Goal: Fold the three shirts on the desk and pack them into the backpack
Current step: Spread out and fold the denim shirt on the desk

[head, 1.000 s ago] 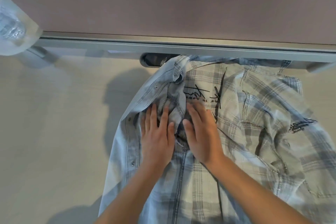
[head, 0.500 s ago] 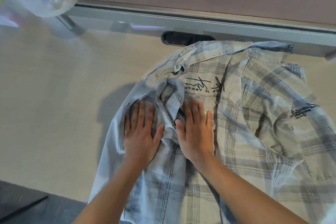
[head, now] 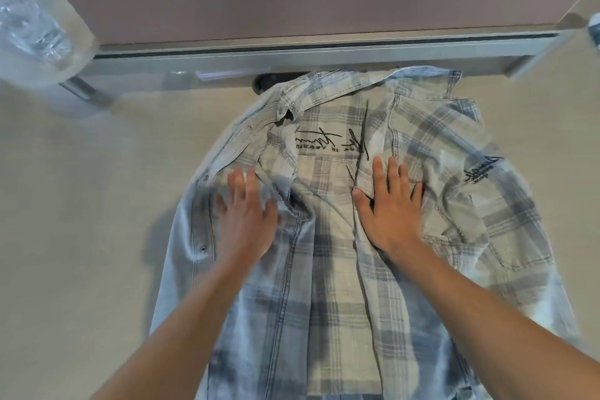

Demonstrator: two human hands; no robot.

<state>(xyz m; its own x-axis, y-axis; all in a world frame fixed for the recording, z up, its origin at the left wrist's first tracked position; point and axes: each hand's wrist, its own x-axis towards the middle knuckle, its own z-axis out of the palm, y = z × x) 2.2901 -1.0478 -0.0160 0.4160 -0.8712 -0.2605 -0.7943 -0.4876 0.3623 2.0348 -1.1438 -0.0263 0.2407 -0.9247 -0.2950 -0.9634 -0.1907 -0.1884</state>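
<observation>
Across the lower middle of the frame our two forearms reach up onto the shirt (head: pixel 331 269), a pale plaid one lying open on the desk (head: pixel 81 237). Our left hand (head: pixel 246 221) lies flat with fingers spread on the left front panel; our right hand (head: pixel 389 208) presses flat, fingers spread, on the right panel. Between them the inside back shows. The cloth is rumpled under both palms, and we judge that smoothing too fast could drag creases into the fold or pull the lower hem, out of frame, off the near edge. Left of the shirt the desk offers wide room; the right side is tighter. Farther up, the collar touches the rail (head: pixel 292 58). A bottle (head: pixel 29 23) stands at upper left. No backpack shows.
</observation>
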